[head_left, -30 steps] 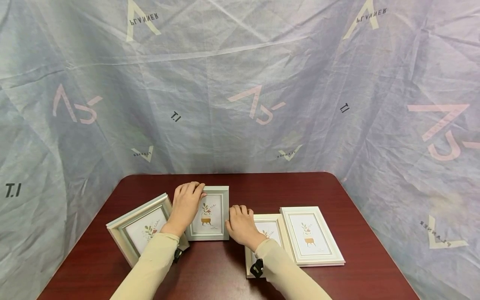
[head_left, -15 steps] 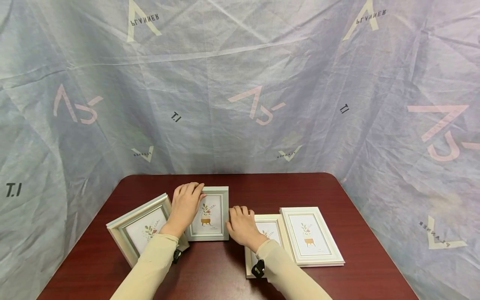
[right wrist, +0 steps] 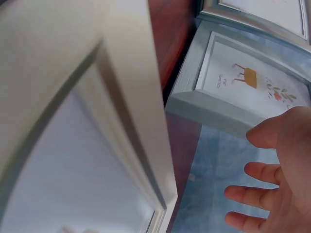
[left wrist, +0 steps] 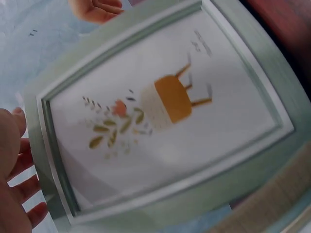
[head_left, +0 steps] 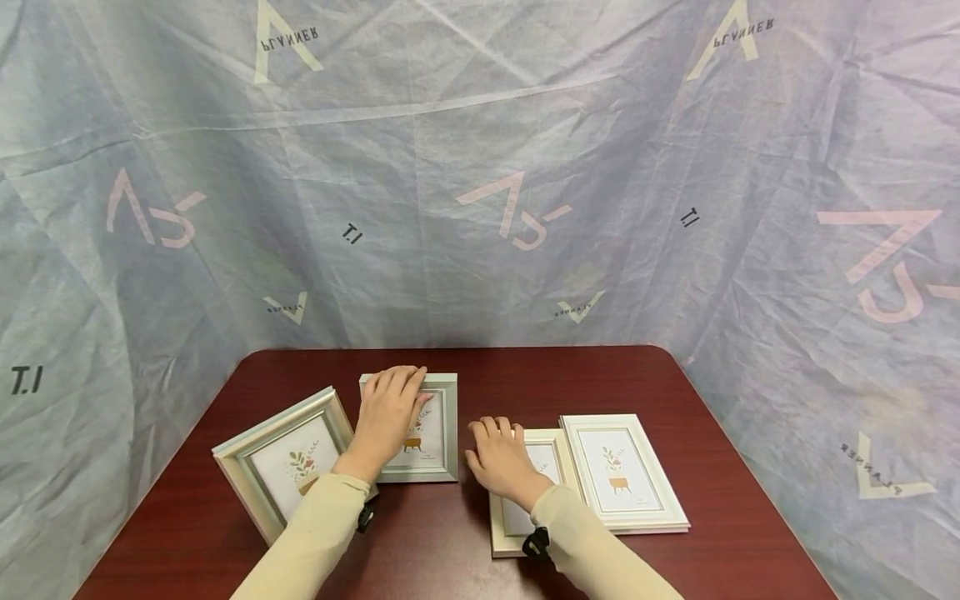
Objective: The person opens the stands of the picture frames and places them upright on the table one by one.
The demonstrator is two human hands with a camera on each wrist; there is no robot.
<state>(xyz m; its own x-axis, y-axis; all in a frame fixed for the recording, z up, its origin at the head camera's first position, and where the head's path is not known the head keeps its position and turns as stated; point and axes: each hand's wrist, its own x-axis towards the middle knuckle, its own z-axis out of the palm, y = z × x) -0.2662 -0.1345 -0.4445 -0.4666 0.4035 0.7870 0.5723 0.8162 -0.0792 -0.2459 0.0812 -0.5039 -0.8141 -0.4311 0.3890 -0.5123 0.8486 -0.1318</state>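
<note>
1. A grey-blue cloth backdrop (head_left: 420, 167), creased and printed with letters and angular marks, rises behind and on both sides.
2. Below it spreads a dark red wooden table (head_left: 517, 375) with rounded far corners.
3. Two pale sleeves cross it from the near side: the left sleeve (head_left: 318, 521) hides the lower part of the silvery-cream frame, and the right sleeve (head_left: 600, 546) comes in at the near right.
4. The silvery-cream frame (head_left: 296, 454) stands at an angle on the left; whether it touches its neighbour is hidden behind the left wrist.
5. On the right a white frame (head_left: 618, 471) lies slanted, just beside a cream frame (head_left: 542, 457) that the right hand partly covers.
6. The grey-green frame (head_left: 431, 437) stands upright near the table's middle, between the silvery-cream frame and the right hand, its picture facing the person. Its border is broad and matt, with a paler inner lip.
7. The left hand (head_left: 386, 417) lies over its top edge, thumb across the front; whether the fingers grip cannot be told.
8. The right hand (head_left: 501, 458) is just beside its right edge, fingers spread and holding nothing.
9. Inside, the drawing (left wrist: 170, 99) shows a white-and-ochre pot on thin legs, green leaves and a coral flower.
</note>
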